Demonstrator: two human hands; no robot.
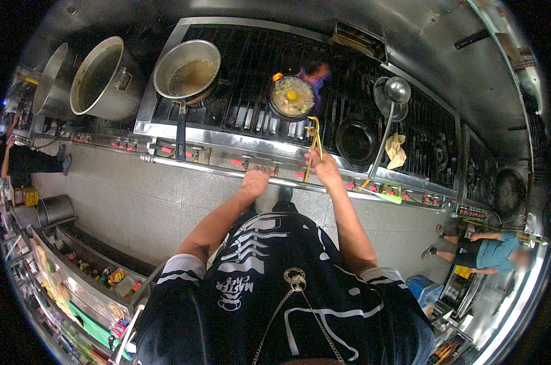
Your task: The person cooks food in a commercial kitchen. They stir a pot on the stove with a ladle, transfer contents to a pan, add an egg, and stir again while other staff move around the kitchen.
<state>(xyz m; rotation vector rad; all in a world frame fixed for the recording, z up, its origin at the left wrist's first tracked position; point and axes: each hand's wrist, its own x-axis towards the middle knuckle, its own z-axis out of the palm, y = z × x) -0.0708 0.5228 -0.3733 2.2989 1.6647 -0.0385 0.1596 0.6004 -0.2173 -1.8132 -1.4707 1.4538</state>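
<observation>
My right hand (325,169) is closed around thin tan tongs (315,141), whose far end reaches the near rim of a small black pot (275,111). Inside the pot, pale bubbling soup with green bits carries a raw egg yolk (291,95). Orange and bluish flame (315,76) flares at its far side. My left hand (257,177) has its fingers curled at the stove's front, by the steel rail (217,172) and the row of red-handled burner valves (237,162); what lies beneath those fingers is hidden.
At left on the stove sits a steel saucepan (187,67) of brownish liquid, beside large stockpots (99,79). Right of the pot are a black pan (356,141), a long ladle (387,131) and a crumpled tan wrapper (396,151). A person (488,250) stands behind at right, another (35,163) at left.
</observation>
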